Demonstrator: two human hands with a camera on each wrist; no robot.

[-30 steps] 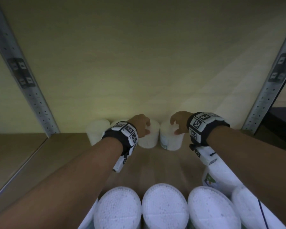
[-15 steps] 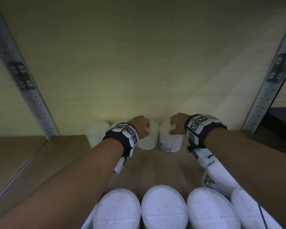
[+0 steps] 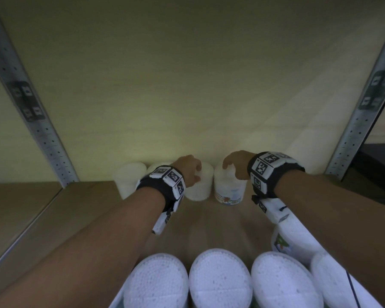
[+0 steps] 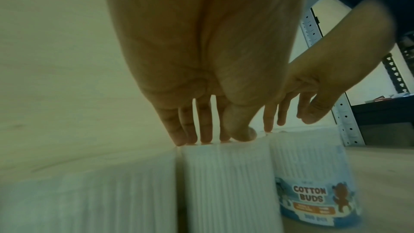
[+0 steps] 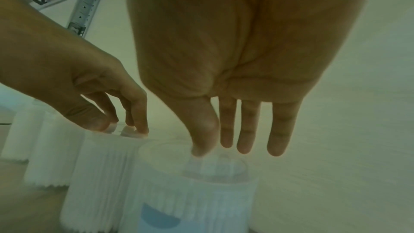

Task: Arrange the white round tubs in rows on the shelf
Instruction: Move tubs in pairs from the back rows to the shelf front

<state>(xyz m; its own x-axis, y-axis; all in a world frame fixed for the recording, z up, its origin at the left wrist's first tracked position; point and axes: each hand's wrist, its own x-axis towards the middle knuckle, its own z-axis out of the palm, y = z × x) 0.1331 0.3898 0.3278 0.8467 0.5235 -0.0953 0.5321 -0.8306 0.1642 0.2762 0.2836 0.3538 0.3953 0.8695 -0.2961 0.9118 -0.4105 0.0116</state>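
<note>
Both hands at the back row of tubs.
Our left hand (image 3: 188, 168) rested straight fingertips on one tub (image 3: 199, 185); our right hand (image 3: 236, 162) hung relaxed, thumb touching the labelled tub (image 3: 229, 188).

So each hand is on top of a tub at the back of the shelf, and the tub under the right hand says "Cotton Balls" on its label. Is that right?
Not quite: the label reads "Cotton Buds", as the left wrist view shows on the tub below the right hand. The rest holds: the left hand has its fingertips on top of the neighbouring tub, both at the back of the shelf.
</note>
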